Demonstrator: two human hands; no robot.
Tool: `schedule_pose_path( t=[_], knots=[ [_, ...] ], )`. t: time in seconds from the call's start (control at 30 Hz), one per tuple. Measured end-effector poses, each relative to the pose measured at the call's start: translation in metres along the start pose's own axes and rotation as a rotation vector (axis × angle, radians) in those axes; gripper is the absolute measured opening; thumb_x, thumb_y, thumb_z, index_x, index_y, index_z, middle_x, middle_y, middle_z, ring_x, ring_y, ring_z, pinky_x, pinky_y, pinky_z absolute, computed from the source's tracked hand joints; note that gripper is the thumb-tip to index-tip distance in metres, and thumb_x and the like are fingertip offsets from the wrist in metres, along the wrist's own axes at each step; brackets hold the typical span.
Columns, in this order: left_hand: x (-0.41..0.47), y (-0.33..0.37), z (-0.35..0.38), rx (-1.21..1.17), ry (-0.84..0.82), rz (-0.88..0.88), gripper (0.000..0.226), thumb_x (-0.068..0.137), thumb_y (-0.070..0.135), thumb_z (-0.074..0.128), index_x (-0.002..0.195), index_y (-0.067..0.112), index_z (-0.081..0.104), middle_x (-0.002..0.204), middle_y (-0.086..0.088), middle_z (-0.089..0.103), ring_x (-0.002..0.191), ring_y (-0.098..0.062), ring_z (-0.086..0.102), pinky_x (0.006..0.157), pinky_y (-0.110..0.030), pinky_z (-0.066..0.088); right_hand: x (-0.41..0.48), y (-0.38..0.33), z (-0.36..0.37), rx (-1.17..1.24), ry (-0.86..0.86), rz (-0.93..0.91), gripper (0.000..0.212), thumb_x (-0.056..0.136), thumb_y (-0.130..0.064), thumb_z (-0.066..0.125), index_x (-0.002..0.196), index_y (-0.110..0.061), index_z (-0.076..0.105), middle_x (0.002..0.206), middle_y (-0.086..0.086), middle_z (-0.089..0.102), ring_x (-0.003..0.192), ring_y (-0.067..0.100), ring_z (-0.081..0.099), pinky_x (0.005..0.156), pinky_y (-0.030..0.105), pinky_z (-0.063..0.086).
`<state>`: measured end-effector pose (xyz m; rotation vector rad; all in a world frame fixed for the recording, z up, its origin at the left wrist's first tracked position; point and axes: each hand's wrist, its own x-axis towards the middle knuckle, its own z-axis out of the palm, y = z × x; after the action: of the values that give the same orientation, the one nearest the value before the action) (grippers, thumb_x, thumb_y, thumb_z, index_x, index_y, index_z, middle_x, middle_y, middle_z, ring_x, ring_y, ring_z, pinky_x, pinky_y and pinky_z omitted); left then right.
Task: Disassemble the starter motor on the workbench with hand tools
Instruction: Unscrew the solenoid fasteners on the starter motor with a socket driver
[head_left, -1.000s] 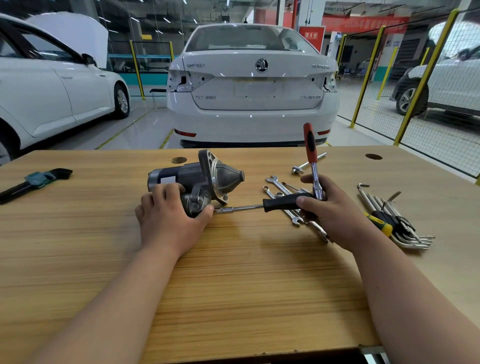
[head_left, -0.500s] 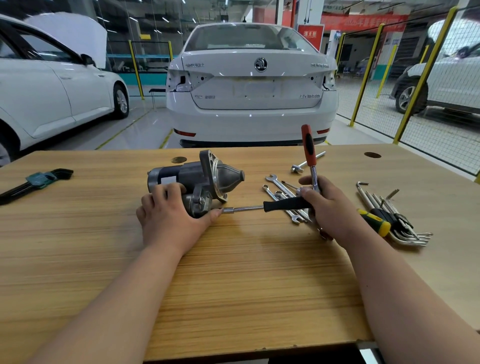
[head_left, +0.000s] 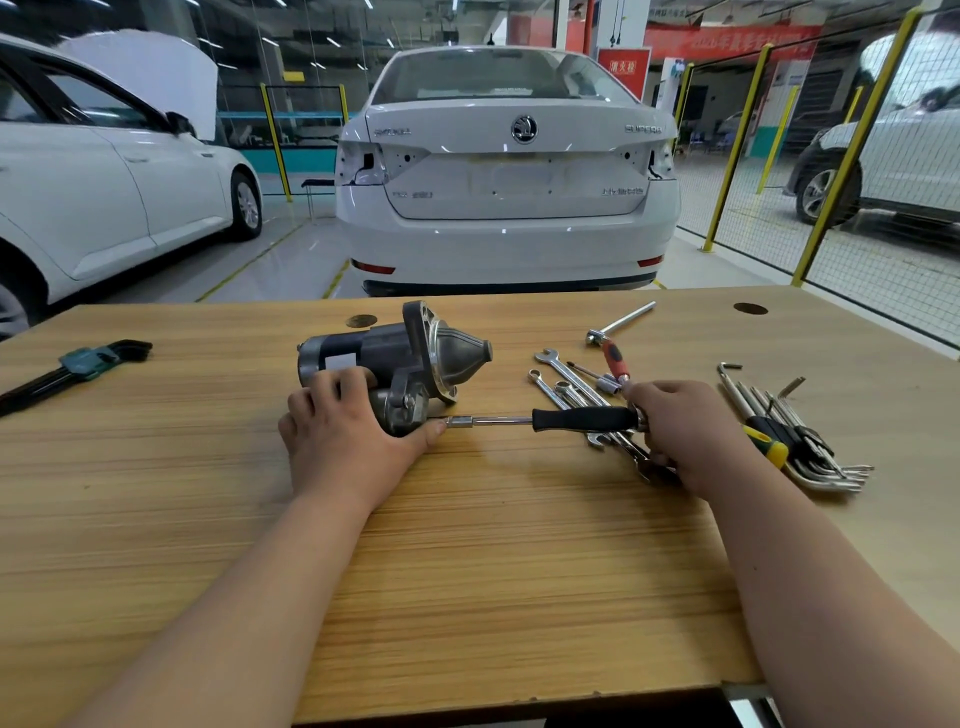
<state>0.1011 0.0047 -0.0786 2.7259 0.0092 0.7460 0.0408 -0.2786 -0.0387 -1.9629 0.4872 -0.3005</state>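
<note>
We are looking at a workbench (head_left: 467, 571) topped in matt, wood-grain board. The starter motor (head_left: 395, 358) is showing dull cast metal at its nose and a darker satin body. Polished steel spanners (head_left: 546, 357) are gleaming beside it, with bright hex keys (head_left: 831, 475) toward the right edge. The driver (head_left: 582, 419) handle is looking like matt black rubber, perhaps plastic.

A white car (head_left: 509, 208) stood tail-on straight ahead. A second white car (head_left: 104, 208) sat at the left with its hood raised, and a yellow-posted fence (head_left: 852, 150) ran along the right.

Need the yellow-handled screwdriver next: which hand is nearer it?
Right. The right hand, holding the driver, lies just left of the screwdriver; the left hand grips the starter, farther left.
</note>
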Motion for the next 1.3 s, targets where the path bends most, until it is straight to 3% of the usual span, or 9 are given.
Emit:
schedule_pose_path(
  t=[0.1, 0.27, 0.4, 0.57, 0.77, 0.93, 1.03, 1.17, 1.3],
  knots=[
    [0.000, -0.001, 0.001, -0.006, 0.004, 0.002, 0.086, 0.052, 0.088, 0.046, 0.113, 0.031, 0.031, 0.121, -0.001, 0.034, 0.110, -0.026, 0.029, 0.091, -0.040, 0.030, -0.001, 0.001, 0.000, -0.024, -0.001, -0.002, 0.023, 0.098, -0.038, 0.055, 0.079, -0.029, 0.063, 0.067, 0.006, 0.053, 0.053, 0.018, 0.047, 0.047, 0.029, 0.041],
    [0.002, -0.003, 0.003, -0.022, 0.008, -0.002, 0.084, 0.051, 0.090, 0.043, 0.111, 0.033, 0.029, 0.121, -0.001, 0.035, 0.110, -0.025, 0.028, 0.092, -0.041, 0.030, 0.002, 0.004, -0.004, 0.156, -0.070, -0.115, 0.013, 0.098, -0.024, 0.059, 0.108, -0.027, 0.067, 0.074, 0.005, 0.063, 0.049, 0.013, 0.054, 0.054, 0.033, 0.051],
    [0.005, -0.005, 0.005, -0.056, 0.032, -0.015, 0.082, 0.053, 0.089, 0.044, 0.111, 0.032, 0.034, 0.121, -0.001, 0.038, 0.110, -0.026, 0.030, 0.090, -0.042, 0.030, 0.004, 0.007, -0.006, 0.245, -0.147, -0.152, 0.018, 0.095, -0.012, 0.062, 0.098, -0.028, 0.071, 0.095, 0.009, 0.069, 0.074, 0.021, 0.066, 0.072, 0.035, 0.060],
    [0.005, -0.005, 0.005, -0.068, 0.037, -0.022, 0.084, 0.050, 0.090, 0.045, 0.111, 0.032, 0.037, 0.120, -0.001, 0.040, 0.111, -0.026, 0.032, 0.090, -0.042, 0.030, 0.004, 0.011, -0.013, 0.146, -0.152, -0.325, 0.043, 0.088, -0.002, 0.066, 0.090, -0.044, 0.078, 0.097, -0.007, 0.076, 0.100, 0.023, 0.066, 0.095, 0.041, 0.053],
    [0.004, -0.002, 0.001, -0.064, 0.027, -0.041, 0.089, 0.050, 0.093, 0.039, 0.113, 0.031, 0.038, 0.121, -0.001, 0.040, 0.111, -0.026, 0.033, 0.089, -0.041, 0.030, 0.006, 0.014, -0.023, 0.193, -0.246, -0.427, 0.046, 0.085, 0.002, 0.068, 0.095, -0.042, 0.078, 0.099, -0.013, 0.076, 0.093, 0.005, 0.067, 0.077, 0.012, 0.049],
    [0.005, -0.002, 0.003, -0.068, 0.026, -0.038, 0.088, 0.049, 0.091, 0.047, 0.113, 0.031, 0.038, 0.121, -0.001, 0.040, 0.111, -0.026, 0.034, 0.090, -0.040, 0.030, 0.006, 0.013, -0.024, 0.364, -0.299, -0.286, 0.024, 0.088, -0.006, 0.069, 0.088, -0.028, 0.081, 0.097, 0.003, 0.077, 0.093, 0.018, 0.073, 0.076, 0.022, 0.057],
    [0.005, -0.001, 0.003, -0.058, 0.036, -0.045, 0.088, 0.048, 0.090, 0.049, 0.112, 0.030, 0.039, 0.120, -0.001, 0.040, 0.110, -0.026, 0.034, 0.089, -0.039, 0.030, 0.003, 0.009, -0.017, 0.200, -0.161, -0.235, 0.014, 0.094, -0.024, 0.066, 0.087, -0.018, 0.078, 0.078, 0.003, 0.075, 0.070, 0.019, 0.074, 0.062, 0.030, 0.061],
    [0.004, -0.001, 0.004, -0.046, 0.037, -0.040, 0.088, 0.049, 0.089, 0.050, 0.113, 0.030, 0.040, 0.120, 0.000, 0.040, 0.110, -0.026, 0.034, 0.089, -0.039, 0.029, -0.002, 0.000, -0.007, -0.236, -0.032, -0.077, 0.056, 0.098, -0.058, 0.043, 0.081, -0.010, 0.068, 0.041, -0.003, 0.058, 0.038, 0.008, 0.055, 0.048, 0.025, 0.038],
    [0.004, -0.001, 0.003, -0.047, 0.035, -0.037, 0.087, 0.050, 0.089, 0.052, 0.114, 0.030, 0.039, 0.121, -0.001, 0.040, 0.110, -0.026, 0.033, 0.089, -0.039, 0.029, -0.002, 0.000, -0.005, -0.298, -0.010, -0.094, 0.064, 0.100, -0.056, 0.038, 0.085, -0.002, 0.068, 0.060, 0.007, 0.056, 0.058, 0.020, 0.050, 0.055, 0.031, 0.036]
  ],
)
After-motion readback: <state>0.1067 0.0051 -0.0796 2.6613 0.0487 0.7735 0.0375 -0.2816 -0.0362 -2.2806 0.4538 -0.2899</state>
